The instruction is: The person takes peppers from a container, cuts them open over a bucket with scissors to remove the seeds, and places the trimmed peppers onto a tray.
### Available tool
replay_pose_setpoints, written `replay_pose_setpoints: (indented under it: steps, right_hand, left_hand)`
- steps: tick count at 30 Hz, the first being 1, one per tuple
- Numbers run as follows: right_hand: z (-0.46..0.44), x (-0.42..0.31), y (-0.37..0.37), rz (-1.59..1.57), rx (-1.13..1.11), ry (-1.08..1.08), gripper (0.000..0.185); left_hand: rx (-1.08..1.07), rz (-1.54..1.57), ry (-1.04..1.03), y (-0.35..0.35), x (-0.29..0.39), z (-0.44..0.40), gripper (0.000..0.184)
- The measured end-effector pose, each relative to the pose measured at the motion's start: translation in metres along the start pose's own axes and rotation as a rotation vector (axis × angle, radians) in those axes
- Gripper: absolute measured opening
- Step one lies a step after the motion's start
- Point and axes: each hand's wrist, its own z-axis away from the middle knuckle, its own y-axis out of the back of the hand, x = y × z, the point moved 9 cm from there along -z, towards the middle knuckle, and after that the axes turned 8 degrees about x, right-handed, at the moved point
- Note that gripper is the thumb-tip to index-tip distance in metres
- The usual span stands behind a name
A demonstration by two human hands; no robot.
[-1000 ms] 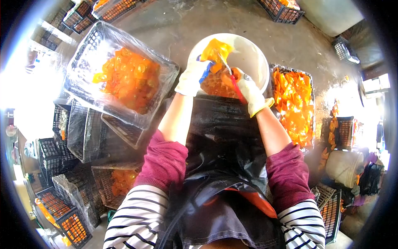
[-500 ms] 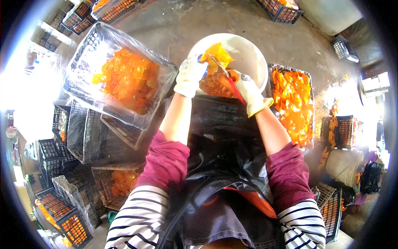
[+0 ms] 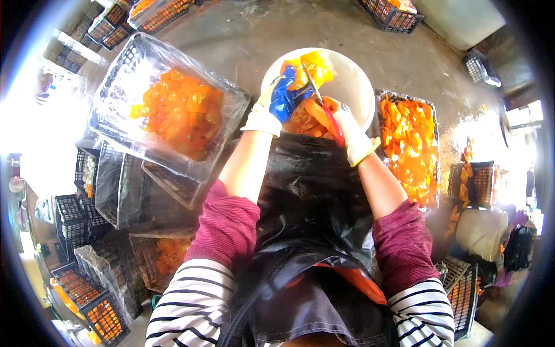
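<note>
My left hand (image 3: 276,105), in a white glove with a blue palm, grips a thin yellow-orange piece (image 3: 318,62) over a white bucket (image 3: 365,87). I cannot make out what kind of material it is. My right hand (image 3: 350,130), in a white glove with a yellow cuff, is closed round red-handled scissors (image 3: 335,123). Their metal blades point up and left, against the piece. Below both hands, more orange pieces (image 3: 302,120) lie in the bucket, partly hidden by the gloves.
To the left stands a plastic-lined crate (image 3: 139,52) holding orange pieces. Another crate (image 3: 407,150), full of orange strips, is close on the right. Stacked black crates (image 3: 72,220) stand farther left. A black apron (image 3: 312,191) covers my lap.
My left hand has turned so its blue palm shows, and the piece has shifted slightly right. The scissors have swung a little more upright.
</note>
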Motion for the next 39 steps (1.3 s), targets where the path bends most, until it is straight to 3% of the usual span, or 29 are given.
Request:
replay_pose_setpoints:
  steps: [2, 5, 7, 10, 12, 14, 17, 21, 24, 25, 27, 30, 32, 33, 35, 36, 38, 39]
  right_hand:
    - [0.003, 0.002, -0.001, -0.016, 0.014, -0.029, 0.032]
    - [0.005, 0.001, -0.003, 0.084, 0.004, -0.032, 0.031]
    - [0.004, 0.005, -0.001, 0.203, 0.039, -0.05, 0.029]
    - [0.012, 0.001, -0.009, -0.103, 0.1, -0.07, 0.029]
    - [0.026, -0.017, -0.022, 0.099, -0.008, -0.069, 0.031]
    - [0.027, -0.019, -0.022, 0.177, -0.035, -0.051, 0.032]
    - [0.0, -0.003, 0.003, 0.133, 0.037, 0.016, 0.033]
    - [0.025, -0.029, 0.002, 0.122, 0.193, 0.081, 0.037]
    - [0.021, -0.034, 0.015, 0.088, 0.341, 0.073, 0.042]
    - [0.02, -0.048, 0.018, 0.199, 0.302, 0.235, 0.041]
    - [0.025, -0.068, 0.033, 0.075, 0.284, 0.462, 0.043]
    - [0.016, -0.057, 0.093, -0.723, 0.216, 0.523, 0.056]
    - [0.02, -0.048, 0.106, -0.86, 0.246, 0.37, 0.06]
    - [0.018, -0.046, 0.106, -0.863, 0.191, 0.367, 0.062]
    - [0.017, -0.049, 0.093, -0.935, 0.121, 0.289, 0.063]
    - [0.018, -0.051, 0.085, -0.969, 0.093, 0.244, 0.063]
    - [0.024, -0.059, 0.065, -0.873, 0.1, 0.301, 0.059]
    - [0.021, -0.059, 0.058, -0.849, 0.056, 0.291, 0.057]
  left_hand:
    - [-0.008, -0.082, -0.109, -0.007, 0.01, 0.008, 0.049]
    - [0.089, -0.051, -0.102, 0.004, 0.014, 0.005, 0.041]
    - [0.082, -0.392, -0.349, 0.014, 0.024, -0.002, 0.039]
    - [0.058, -0.745, -0.598, 0.008, 0.038, 0.009, 0.036]
    - [0.089, -0.686, -0.522, 0.004, 0.038, 0.015, 0.037]
    - [0.17, -0.384, -0.249, -0.006, 0.029, 0.02, 0.039]
    - [0.199, -0.627, -0.323, -0.014, 0.04, 0.029, 0.04]
    - [0.188, -0.473, -0.234, 0.014, 0.019, -0.004, 0.046]
    - [0.065, -0.301, -0.255, 0.009, 0.024, 0.005, 0.046]
    - [0.059, -0.365, -0.284, 0.005, 0.032, 0.016, 0.045]
    - [-0.003, -0.33, -0.245, 0.021, 0.038, 0.019, 0.04]
    - [0.033, -0.151, -0.342, 0.025, 0.075, 0.043, 0.037]
    - [0.434, -1.301, -0.69, 0.012, 0.131, 0.097, 0.033]
    - [0.398, -0.964, -0.828, 0.041, 0.144, 0.096, 0.031]
    - [0.446, -0.439, -0.821, 0.131, 0.156, 0.073, 0.028]
    - [0.539, -0.256, -0.686, 0.179, 0.153, 0.065, 0.027]
    - [0.694, -0.312, -0.607, 0.26, 0.147, 0.067, 0.026]
    - [0.816, -0.618, -0.537, 0.269, 0.149, 0.078, 0.024]
